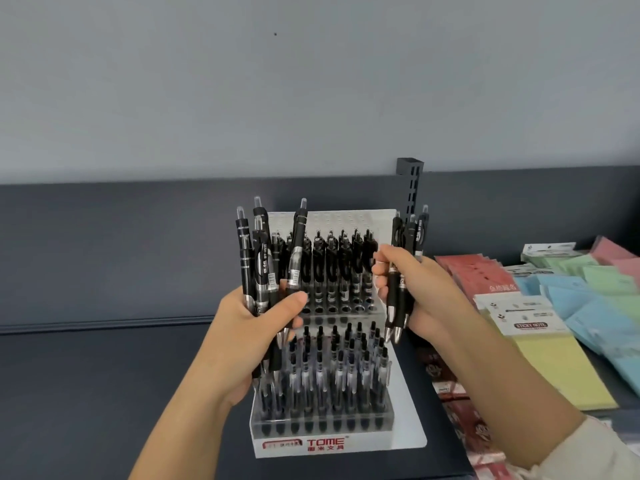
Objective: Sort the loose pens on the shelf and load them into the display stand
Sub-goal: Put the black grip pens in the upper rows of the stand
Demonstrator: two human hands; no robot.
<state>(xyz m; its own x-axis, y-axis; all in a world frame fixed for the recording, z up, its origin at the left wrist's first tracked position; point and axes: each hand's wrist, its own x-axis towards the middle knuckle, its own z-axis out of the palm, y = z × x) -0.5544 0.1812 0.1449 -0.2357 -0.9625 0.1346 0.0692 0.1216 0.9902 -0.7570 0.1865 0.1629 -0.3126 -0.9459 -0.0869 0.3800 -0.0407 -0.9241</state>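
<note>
The left hand (249, 327) is curled tight round a splayed bundle of black retractable gel pens (260, 268) with clear push-buttons, clickers up and tips hanging below the palm. The right hand (427, 292) pinches a smaller cluster of black pens (394, 299) with silver tips between thumb and fingers, points down. Both lots hang over the clear acrylic tiered display stand (405, 420) with its red "TOME" label. A row of empty holes (332, 310) lies between the two fists.

The left bundle is uneven, so easing those fingers to free one pen would likely let others slide out onto the standing pens (346, 372) beneath the palm. Feeding several at once from the right fist could miss a hole or knock neighbours askew.

Beyond the right wrist lie pastel sticky-note pads (554, 368) and red card packets (464, 271). A dark slotted upright (412, 188) rises behind the right-hand pens, and a dark grey shelf (104, 393) lies under everything. Pens already standing just behind the empty holes crowd them, so entry looks possible only from above.
</note>
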